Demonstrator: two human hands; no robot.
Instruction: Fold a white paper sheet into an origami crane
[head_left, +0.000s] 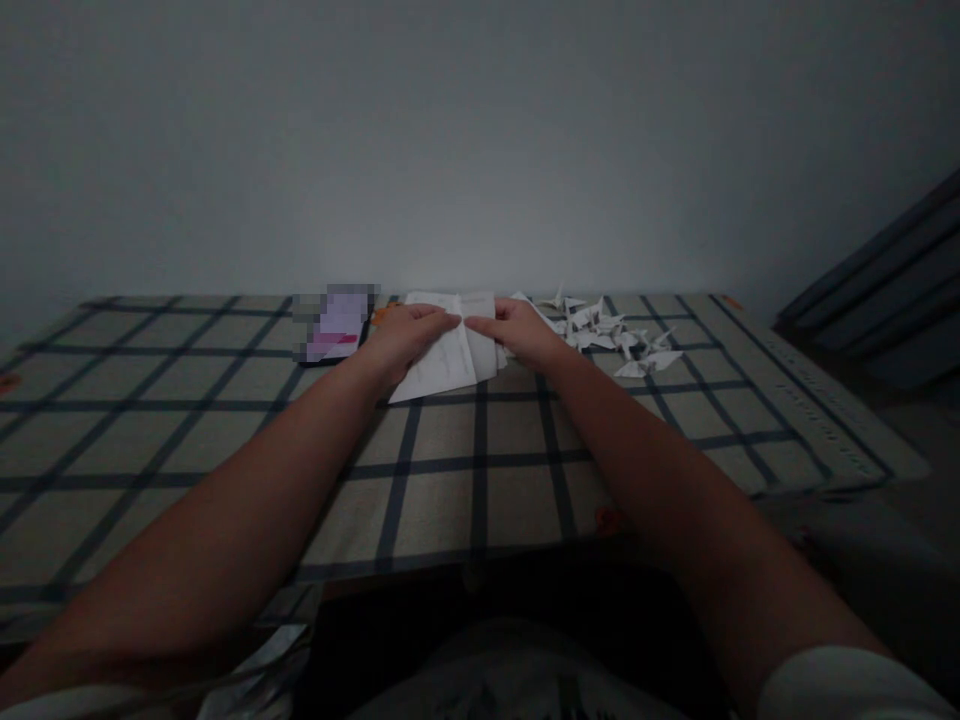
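A white sheet of paper [450, 360], partly folded, lies on a checked tablecloth [465, 470] near the far wall. My left hand [405, 335] rests on the sheet's left part, fingers pressed together and pointing right along a crease. My right hand [521, 330] lies on the sheet's right side, its fingertips meeting those of the left at the middle. Both hands press the paper flat against the table.
Several small white folded paper cranes [611, 335] lie in a heap just right of my right hand. A phone with a lit, blurred screen [337, 325] lies left of the paper. A dark panel [877, 300] leans at the far right.
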